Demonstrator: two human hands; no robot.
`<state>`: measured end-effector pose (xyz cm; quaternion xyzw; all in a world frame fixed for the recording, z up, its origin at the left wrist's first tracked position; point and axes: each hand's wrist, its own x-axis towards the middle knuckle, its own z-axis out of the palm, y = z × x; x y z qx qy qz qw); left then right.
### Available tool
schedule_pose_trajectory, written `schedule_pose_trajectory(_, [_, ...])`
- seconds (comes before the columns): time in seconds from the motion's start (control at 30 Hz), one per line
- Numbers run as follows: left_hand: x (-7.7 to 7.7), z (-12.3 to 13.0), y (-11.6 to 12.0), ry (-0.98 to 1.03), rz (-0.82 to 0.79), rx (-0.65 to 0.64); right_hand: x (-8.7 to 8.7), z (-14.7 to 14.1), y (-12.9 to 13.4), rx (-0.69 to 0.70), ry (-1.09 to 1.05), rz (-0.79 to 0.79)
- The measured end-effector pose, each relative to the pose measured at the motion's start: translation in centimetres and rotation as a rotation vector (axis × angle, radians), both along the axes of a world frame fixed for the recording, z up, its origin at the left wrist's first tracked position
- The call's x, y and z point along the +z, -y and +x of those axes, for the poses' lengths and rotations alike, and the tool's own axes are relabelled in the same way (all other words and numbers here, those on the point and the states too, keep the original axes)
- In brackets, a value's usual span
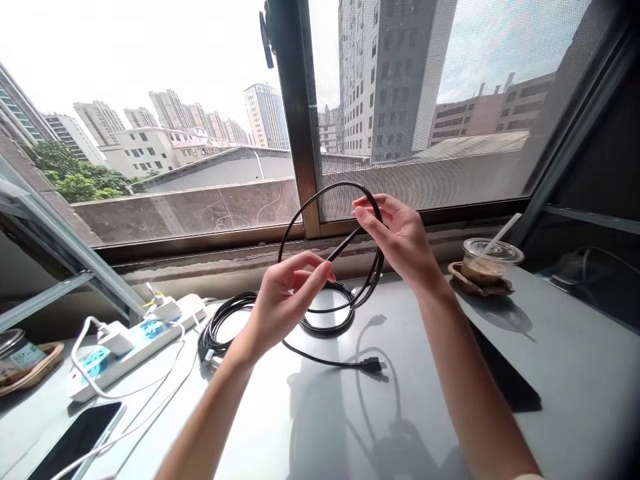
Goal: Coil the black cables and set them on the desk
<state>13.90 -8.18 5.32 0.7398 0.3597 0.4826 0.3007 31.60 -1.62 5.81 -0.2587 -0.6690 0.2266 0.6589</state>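
One black cable (345, 245): looped above the table (575, 387) — connector (371, 365) on the near side
Left hand (287, 293): pinching the cable
Right hand (400, 237): holding the loop's right side
Beyond: coiled cables (327, 331) — power strip (145, 350) left, drink cup (483, 267) right

No text, brand or number can be read for certain. Between 8 and 9 o'clock, at the far edge of the view, a cup (17, 360) bears a pale blue label (27, 355) with white lettering, too small and soft to make out. Nearer the middle, toward 8 o'clock, the white power strip (155, 343) has blue-and-white stickers (95, 360) on its top, around the plugs (116, 338); a white plug partly covers one, and any print on them is too blurred to read.
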Motion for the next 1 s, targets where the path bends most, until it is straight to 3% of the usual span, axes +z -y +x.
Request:
schedule_pose_trajectory(0.1, [0.1, 0.3, 0.3, -0.151, -0.054, -0.022, 0.3, -0.3, 0.8, 0.101, 0.021, -0.033])
schedule_pose_trajectory(0.17, [0.2, 0.0, 0.2, -0.238, 0.012, 0.029, 0.4, 0.0, 1.1, 0.117, 0.066, -0.047])
schedule_pose_trajectory(0.33, [0.3, -2.0, -0.9, -0.369, 0.385, 0.439, 0.6, 1.3, 1.4, 0.123, 0.236, -0.014])
schedule_pose_trajectory(0.43, [0.4, -2.7, -1.3, -0.306, 0.455, 0.593, 0.6, 1.4, 1.5, 0.162, 0.264, 0.005])
schedule_pose_trajectory(0.57, [0.5, -2.1, -1.2, -0.137, 0.446, 0.678, 0.5, 0.0, 2.0, 0.225, 0.233, -0.01])
schedule_pose_trajectory(0.67, [0.6, -2.0, -1.3, -0.16, 0.512, 0.776, 0.6, -0.9, 2.4, 0.281, 0.206, 0.016])
schedule_pose_trajectory(0.73, [0.6, -2.7, -1.9, -0.206, 0.466, 0.762, 0.6, -1.1, 2.4, 0.269, 0.18, 0.058])
schedule_pose_trajectory(0.83, [0.5, -4.4, -3.3, -0.22, 0.224, 0.628, 0.6, -0.4, 1.8, 0.164, 0.108, 0.117])
schedule_pose_trajectory(0.93, [0.3, -5.4, -4.4, -0.096, 0.017, 0.501, 0.4, 0.4, 1.1, 0.005, 0.093, 0.129])
schedule_pose_trajectory(1.0, [0.2, -4.8, -4.3, 0.015, -0.019, 0.441, 0.3, 0.4, 1.0, -0.018, 0.153, 0.113])
